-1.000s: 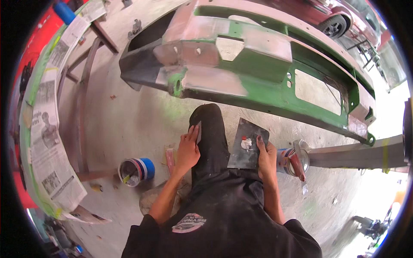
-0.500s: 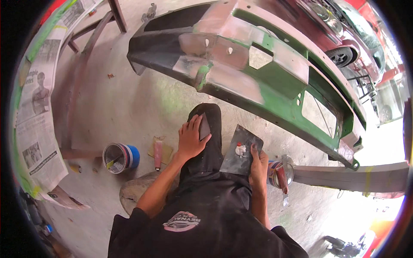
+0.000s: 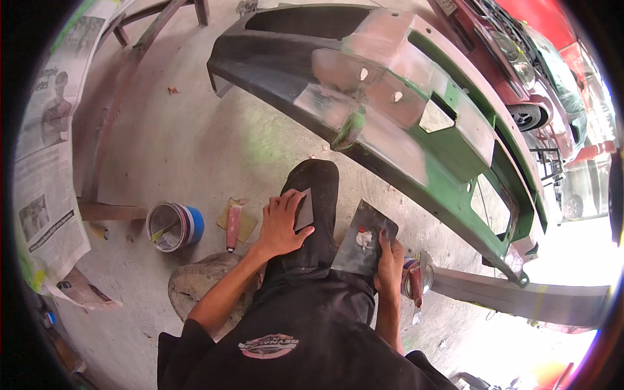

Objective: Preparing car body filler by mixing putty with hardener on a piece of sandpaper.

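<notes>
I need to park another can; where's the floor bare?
The widest bare floor lies between the blue can and the metal frame. A smaller patch borders the grey panel's lower edge. It's crowded near the left hand, with can, red tube and stone, and near the right hand, beside the tin.

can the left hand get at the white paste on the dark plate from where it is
Probably yes: the left hand, holding a flat grey spreader, is near the dark plate in the right hand, and nothing visible stands between it and the white paste, which sits uncovered on the plate's upper face.
</notes>
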A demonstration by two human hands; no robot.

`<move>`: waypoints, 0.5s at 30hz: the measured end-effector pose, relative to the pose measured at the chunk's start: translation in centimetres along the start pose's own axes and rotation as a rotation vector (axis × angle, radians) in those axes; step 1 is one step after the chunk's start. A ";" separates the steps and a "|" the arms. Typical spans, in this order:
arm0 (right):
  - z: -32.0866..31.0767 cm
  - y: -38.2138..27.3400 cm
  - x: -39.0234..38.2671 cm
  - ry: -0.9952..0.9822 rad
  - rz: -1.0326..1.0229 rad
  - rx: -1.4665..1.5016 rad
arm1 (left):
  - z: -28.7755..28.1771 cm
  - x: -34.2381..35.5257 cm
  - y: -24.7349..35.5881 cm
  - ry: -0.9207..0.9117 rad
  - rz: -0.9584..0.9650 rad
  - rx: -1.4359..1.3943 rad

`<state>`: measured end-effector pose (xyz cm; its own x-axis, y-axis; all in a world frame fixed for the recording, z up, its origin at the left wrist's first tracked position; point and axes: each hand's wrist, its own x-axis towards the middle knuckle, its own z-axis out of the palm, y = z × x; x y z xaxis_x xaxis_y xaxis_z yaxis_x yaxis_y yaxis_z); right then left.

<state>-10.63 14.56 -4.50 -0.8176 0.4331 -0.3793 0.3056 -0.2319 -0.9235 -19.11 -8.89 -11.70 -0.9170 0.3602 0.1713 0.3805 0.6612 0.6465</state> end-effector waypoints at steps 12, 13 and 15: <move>1.8 1.6 0.6 -0.062 -0.017 -0.141 | -0.1 2.2 -0.1 -0.138 -0.152 0.016; 2.3 1.3 0.5 -0.069 -0.016 -0.140 | 0.0 2.7 -0.2 -0.136 -0.194 0.013; 3.0 0.4 0.1 -0.081 0.044 -0.078 | 0.1 3.1 -0.6 -0.139 -0.196 0.009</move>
<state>-12.01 11.88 -4.71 -0.8384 0.3510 -0.4169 0.3768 -0.1793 -0.9088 -22.18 -8.11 -11.62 -0.9483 0.3115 -0.0610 0.1989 0.7328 0.6507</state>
